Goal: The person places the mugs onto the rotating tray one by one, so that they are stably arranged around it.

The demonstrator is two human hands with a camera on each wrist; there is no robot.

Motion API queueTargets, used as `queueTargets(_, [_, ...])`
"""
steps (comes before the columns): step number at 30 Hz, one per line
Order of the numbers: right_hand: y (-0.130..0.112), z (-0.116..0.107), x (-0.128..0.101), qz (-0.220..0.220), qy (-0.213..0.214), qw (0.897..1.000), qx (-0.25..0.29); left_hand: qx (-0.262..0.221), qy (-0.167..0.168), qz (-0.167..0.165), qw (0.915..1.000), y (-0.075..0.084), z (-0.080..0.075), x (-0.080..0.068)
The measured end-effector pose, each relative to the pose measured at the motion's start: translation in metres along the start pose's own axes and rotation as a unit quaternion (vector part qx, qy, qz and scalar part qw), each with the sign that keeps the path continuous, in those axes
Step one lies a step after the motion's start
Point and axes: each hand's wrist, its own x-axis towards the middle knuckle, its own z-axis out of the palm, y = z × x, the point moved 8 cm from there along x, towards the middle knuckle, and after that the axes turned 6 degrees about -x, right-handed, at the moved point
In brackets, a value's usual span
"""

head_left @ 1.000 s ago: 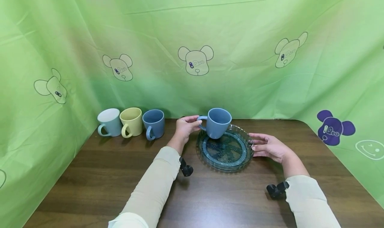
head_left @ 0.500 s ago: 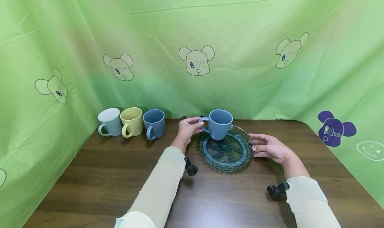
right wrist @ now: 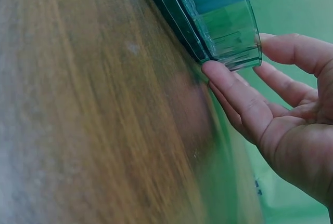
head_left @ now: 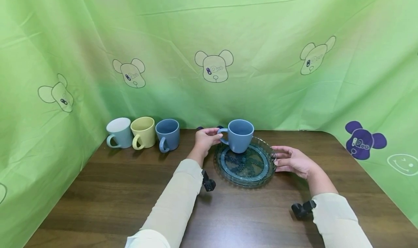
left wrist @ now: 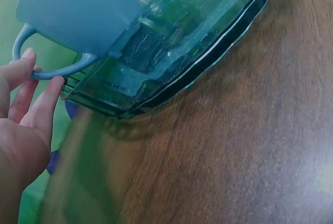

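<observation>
My left hand (head_left: 205, 141) pinches the handle of a blue mug (head_left: 241, 135) between thumb and fingers; the grip shows clearly in the left wrist view. Upright, the mug stands over the back left part of a round, teal-tinted glass dish (head_left: 248, 168) with a scalloped rim. Its base appears to rest in the dish, though the contact is hard to see. On the dish's right side, my right hand (head_left: 295, 162) touches the outer wall with extended fingers. The right wrist view shows one fingertip (right wrist: 216, 70) near the dish's bottom edge and another digit at the rim.
At the back left stand three mugs in a row: a light blue one (head_left: 121, 133) with a white inside, a yellow one (head_left: 143, 132) and a blue one (head_left: 168, 135). The brown wooden table (head_left: 130, 190) is bordered by a green patterned cloth (head_left: 261, 77).
Over the past second my left hand and the blue mug have shifted slightly right and lower, with almost no motion in the last half second. The dish and right hand stay in place.
</observation>
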Motion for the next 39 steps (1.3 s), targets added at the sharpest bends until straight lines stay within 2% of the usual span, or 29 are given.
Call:
queueTargets(5, [0.000, 0.003, -0.002, 0.002, 0.002, 1.000, 0.007, -0.016, -0.020, -0.015, 0.9996, 0.000, -0.003, -0.004])
queueTargets(15, [0.003, 0.004, -0.006, -0.002, 0.012, 1.000, 0.016, -0.027, -0.024, -0.006, 0.9993, 0.006, -0.021, -0.007])
queueTargets(20, [0.002, 0.008, -0.009, -0.003, 0.015, 1.000, 0.024, -0.032, -0.023, 0.013, 0.9992, 0.008, -0.026, -0.008])
queueTargets(32, [0.003, 0.010, -0.014, 0.008, 0.044, 0.999, 0.028, -0.033, -0.036, 0.049, 0.9976, 0.016, -0.025, -0.019])
queueTargets(39, [0.002, 0.015, -0.017, 0.003, 0.048, 0.998, 0.036, -0.040, -0.033, 0.090, 0.9945, 0.026, -0.029, -0.028])
